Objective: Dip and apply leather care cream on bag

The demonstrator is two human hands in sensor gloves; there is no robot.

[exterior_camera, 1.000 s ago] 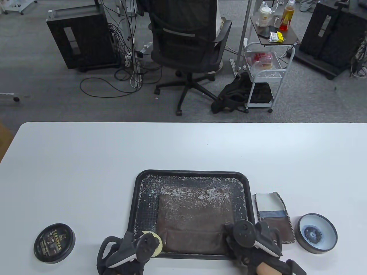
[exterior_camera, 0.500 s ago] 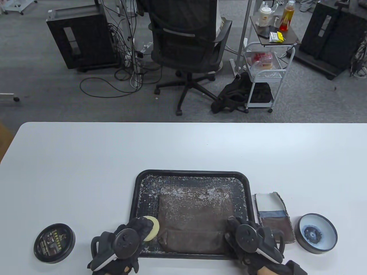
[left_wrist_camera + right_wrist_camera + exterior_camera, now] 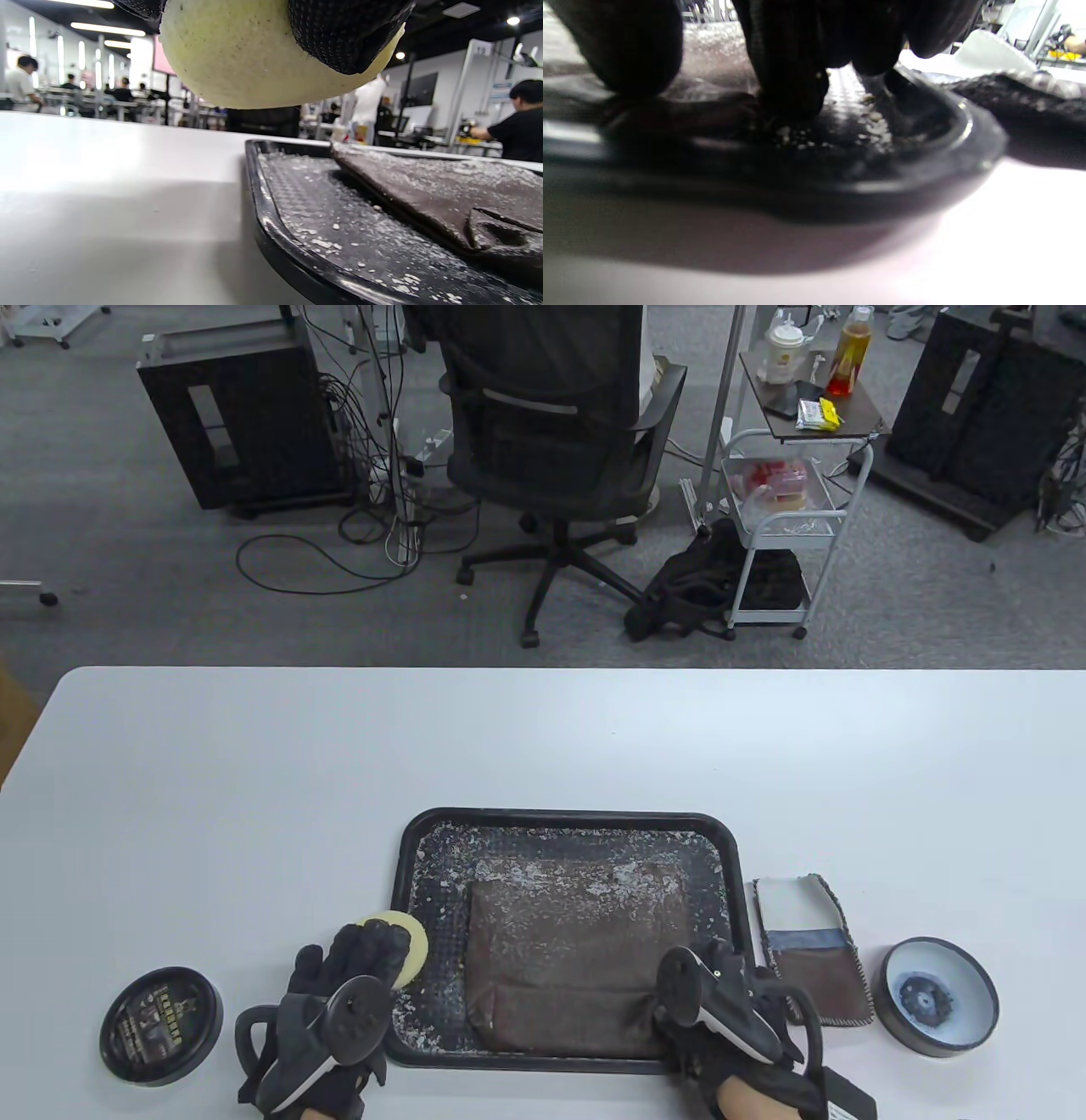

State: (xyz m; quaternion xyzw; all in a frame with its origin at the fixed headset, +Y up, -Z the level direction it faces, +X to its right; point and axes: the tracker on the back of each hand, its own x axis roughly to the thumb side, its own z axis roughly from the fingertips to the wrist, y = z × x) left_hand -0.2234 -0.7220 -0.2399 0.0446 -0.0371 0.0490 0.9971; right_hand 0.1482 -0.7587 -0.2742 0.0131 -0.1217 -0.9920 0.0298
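A brown leather bag point(image 3: 577, 959), flecked with white cream, lies in a black tray point(image 3: 568, 819). My left hand point(image 3: 373, 943) holds a round pale yellow sponge point(image 3: 409, 942) just above the tray's left rim, clear of the bag. In the left wrist view the sponge point(image 3: 254, 55) hangs over the table beside the tray point(image 3: 271, 228) and bag point(image 3: 445, 190), with gloved fingers point(image 3: 343, 34) over it. My right hand point(image 3: 717, 988) rests at the bag's near right corner. Its fingertips point(image 3: 793, 72) press down inside the tray.
The open cream tin point(image 3: 937, 997) stands at the right, its black lid point(image 3: 161, 1025) at the left. A small cloth pouch point(image 3: 814, 950) lies between the tray and the tin. White flakes litter the tray floor.
My left hand has carried the sponge left and a little farther away, from the bag's near left corner to the tray's left rim. My right hand has shifted slightly left.
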